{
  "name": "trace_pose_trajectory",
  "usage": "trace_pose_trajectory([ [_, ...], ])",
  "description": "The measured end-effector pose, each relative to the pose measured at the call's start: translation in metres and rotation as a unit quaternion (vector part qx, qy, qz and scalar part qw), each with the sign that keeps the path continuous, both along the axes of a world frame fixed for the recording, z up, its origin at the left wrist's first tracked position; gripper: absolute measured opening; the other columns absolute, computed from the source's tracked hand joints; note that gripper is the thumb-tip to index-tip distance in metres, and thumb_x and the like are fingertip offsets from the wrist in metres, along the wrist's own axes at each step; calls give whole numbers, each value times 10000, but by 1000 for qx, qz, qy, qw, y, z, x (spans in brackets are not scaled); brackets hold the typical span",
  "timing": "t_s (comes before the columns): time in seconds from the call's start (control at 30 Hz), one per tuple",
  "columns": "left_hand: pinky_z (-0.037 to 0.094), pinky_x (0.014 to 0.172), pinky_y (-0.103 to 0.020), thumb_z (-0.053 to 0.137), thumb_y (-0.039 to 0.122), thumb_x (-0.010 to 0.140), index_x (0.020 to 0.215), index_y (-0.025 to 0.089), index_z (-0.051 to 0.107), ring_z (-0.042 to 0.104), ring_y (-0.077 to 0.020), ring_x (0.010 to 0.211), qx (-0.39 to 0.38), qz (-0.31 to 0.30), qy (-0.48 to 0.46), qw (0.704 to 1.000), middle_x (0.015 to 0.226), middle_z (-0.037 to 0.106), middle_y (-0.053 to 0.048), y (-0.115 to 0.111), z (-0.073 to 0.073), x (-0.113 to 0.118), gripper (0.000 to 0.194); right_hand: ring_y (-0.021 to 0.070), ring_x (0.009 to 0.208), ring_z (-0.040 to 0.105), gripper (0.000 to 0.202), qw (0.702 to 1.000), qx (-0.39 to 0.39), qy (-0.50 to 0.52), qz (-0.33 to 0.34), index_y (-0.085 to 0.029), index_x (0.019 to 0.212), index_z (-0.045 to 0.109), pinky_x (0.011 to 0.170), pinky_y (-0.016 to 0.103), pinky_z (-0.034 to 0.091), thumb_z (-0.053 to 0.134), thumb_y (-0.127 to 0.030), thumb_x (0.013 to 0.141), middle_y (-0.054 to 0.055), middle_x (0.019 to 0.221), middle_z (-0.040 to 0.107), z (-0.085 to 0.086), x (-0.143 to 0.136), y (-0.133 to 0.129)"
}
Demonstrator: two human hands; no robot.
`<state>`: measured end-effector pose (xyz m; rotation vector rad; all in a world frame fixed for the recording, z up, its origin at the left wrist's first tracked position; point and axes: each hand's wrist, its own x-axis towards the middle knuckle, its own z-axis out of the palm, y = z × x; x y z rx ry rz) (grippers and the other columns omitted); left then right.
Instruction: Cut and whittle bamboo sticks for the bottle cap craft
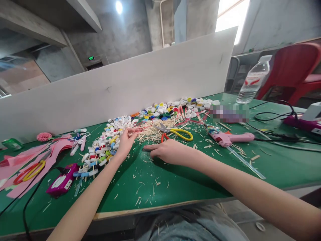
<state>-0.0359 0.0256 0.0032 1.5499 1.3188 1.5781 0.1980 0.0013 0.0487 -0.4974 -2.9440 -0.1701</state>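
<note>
Head view: left hand (127, 140) narrowed beside the sticks (148, 134), mid-desk (150, 190); right hand (168, 151) curled, both grips unclear! Scissors (164, 128) just beyond; a careless sweep could scatter sticks, nick fingers.

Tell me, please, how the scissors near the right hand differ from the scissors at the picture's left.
The central scissors have their handles spread wide; the left-side scissors have theirs close together. The central scissors lie by the pale sticks; the left-side scissors lie on pink strips. Both pairs have one yellow and one orange-red handle.
</note>
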Motion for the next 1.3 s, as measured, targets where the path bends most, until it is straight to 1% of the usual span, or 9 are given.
trace_pose_trajectory([
  [0.17, 417, 1033, -401, 500, 242, 844, 876, 201, 499, 600, -193, 1121, -18, 0, 178, 984, 1102, 634, -82, 2, -4, 2, 51, 120, 769, 668, 306, 1000, -17, -2, 17, -224, 959, 689, 547, 242, 413, 494, -42, 809, 24, 1388, 543, -1, 1, -2],
  [0.3, 409, 1014, -405, 465, 238, 865, 928, 223, 538, 578, -210, 1101, -4, 18, 295, 955, 1089, 624, -60, 0, 2, 7, 98, 116, 759, 661, 276, 999, -9, 16, 26, -220, 912, 692, 496, 236, 357, 493, -55, 816, 1, 1363, 567, -5, 2, -1],
  [0.5, 427, 965, -386, 466, 213, 866, 898, 221, 539, 562, -214, 1044, 50, 12, 380, 924, 1015, 606, -55, 5, 8, 19, 80, 112, 749, 658, 232, 999, -12, 36, 33, -218, 899, 683, 492, 244, 342, 510, -83, 824, -8, 1317, 603, -10, 1, 0],
  [0.63, 413, 969, -401, 467, 214, 881, 907, 217, 546, 531, -227, 1056, 80, -4, 437, 896, 1012, 610, -57, 18, 18, 38, 83, 127, 813, 668, 217, 999, -22, 28, 26, -210, 918, 670, 506, 241, 345, 498, -98, 848, 6, 1310, 609, -9, 0, 0],
  [0.83, 403, 966, -404, 432, 217, 902, 930, 178, 595, 510, -253, 1057, 98, -35, 504, 858, 1057, 618, -92, 67, 44, 86, 170, 129, 781, 673, 184, 999, 0, 38, 22, -210, 899, 645, 454, 252, 291, 494, -111, 862, -12, 1235, 652, -10, 1, -2],
  [1.0, 407, 952, -399, 465, 238, 889, 895, 169, 638, 517, -276, 1085, 40, -69, 579, 811, 1033, 633, -115, 119, 54, 125, 186, 144, 794, 679, 231, 1000, -1, 13, 14, -216, 948, 647, 474, 243, 337, 486, -89, 843, -5, 1334, 590, -7, 1, -3],
  [1.07, 429, 908, -390, 518, 228, 858, 818, 160, 643, 554, -279, 1026, 25, -80, 588, 804, 956, 647, -120, 135, 55, 137, 147, 147, 791, 681, 264, 1000, 3, -3, 7, -227, 989, 645, 475, 246, 351, 472, -86, 848, -11, 1384, 547, -6, 1, -4],
  [1.17, 456, 827, -372, 570, 202, 818, 705, 146, 627, 602, -269, 895, 2, -98, 593, 799, 820, 652, -119, 153, 56, 154, 139, 155, 774, 683, 284, 1000, 4, -19, -7, -232, 1023, 634, 475, 256, 364, 455, -87, 856, 12, 1336, 587, -6, 1, -7],
  [1.3, 454, 833, -350, 544, 193, 839, 839, 132, 661, 616, -247, 912, 6, -131, 584, 801, 915, 680, -126, 171, 62, 185, 131, 197, 794, 681, 332, 999, -9, -31, -27, -232, 1111, 615, 535, 298, 426, 441, -94, 864, 64, 1106, 699, -13, -3, -5],
])
